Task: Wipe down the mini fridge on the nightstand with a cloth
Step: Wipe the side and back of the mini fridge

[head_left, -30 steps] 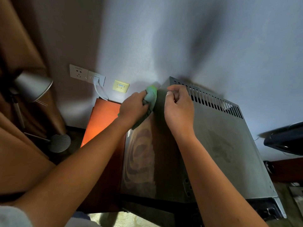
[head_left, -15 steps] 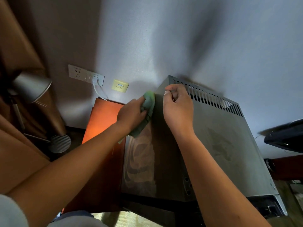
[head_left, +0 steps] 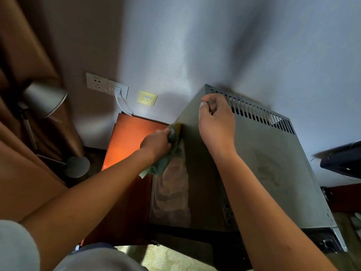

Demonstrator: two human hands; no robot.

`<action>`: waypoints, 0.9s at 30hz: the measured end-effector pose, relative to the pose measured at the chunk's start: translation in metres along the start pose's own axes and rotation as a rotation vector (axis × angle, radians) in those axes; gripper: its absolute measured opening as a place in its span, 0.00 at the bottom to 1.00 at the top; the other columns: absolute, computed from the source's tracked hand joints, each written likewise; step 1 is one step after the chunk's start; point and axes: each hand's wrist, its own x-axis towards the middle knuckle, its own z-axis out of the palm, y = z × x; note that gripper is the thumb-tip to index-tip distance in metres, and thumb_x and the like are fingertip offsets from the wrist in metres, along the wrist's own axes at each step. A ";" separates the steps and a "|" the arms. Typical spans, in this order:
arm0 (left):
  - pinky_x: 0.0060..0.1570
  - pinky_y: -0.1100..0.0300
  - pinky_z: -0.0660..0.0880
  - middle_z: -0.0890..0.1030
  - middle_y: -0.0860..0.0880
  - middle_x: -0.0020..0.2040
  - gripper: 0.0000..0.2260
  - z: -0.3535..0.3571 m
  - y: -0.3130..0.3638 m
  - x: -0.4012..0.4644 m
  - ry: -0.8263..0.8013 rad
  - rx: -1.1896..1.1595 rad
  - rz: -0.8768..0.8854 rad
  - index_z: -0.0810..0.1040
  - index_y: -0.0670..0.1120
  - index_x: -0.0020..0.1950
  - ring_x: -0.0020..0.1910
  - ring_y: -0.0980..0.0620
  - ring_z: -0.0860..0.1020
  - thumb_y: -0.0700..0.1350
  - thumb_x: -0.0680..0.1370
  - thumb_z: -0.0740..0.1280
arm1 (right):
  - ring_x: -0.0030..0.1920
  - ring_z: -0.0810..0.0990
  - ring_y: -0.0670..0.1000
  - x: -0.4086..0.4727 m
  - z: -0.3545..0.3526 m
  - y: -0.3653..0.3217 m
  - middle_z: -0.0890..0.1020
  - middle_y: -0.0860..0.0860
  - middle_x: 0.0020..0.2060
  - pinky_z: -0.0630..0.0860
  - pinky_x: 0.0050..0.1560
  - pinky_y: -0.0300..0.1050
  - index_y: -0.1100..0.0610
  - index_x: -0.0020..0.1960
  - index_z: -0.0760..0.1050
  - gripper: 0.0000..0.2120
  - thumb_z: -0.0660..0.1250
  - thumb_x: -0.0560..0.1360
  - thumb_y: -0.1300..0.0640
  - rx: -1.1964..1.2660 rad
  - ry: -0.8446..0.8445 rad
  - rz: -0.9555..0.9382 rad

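The mini fridge (head_left: 263, 173) is a grey metal box with a row of vent slots along its far top edge, standing against the wall on the reddish wooden surface (head_left: 129, 141). Its left side shows pale swirled wipe marks, and a fainter smudge marks the top. The left hand (head_left: 156, 143) presses a crumpled green cloth (head_left: 166, 159) against that side, fingers grasping it. The right hand (head_left: 216, 120) rests on the top near the vents, fingers curled and holding nothing. A lamp (head_left: 45, 98) stands left, beside wall sockets (head_left: 107, 87).
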 end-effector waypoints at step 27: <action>0.47 0.53 0.75 0.81 0.46 0.56 0.12 -0.007 0.011 -0.029 -0.138 -0.001 -0.065 0.76 0.51 0.61 0.53 0.44 0.79 0.49 0.78 0.65 | 0.27 0.71 0.42 0.000 -0.001 0.001 0.72 0.37 0.26 0.72 0.34 0.41 0.49 0.56 0.75 0.09 0.60 0.80 0.57 -0.035 0.000 0.002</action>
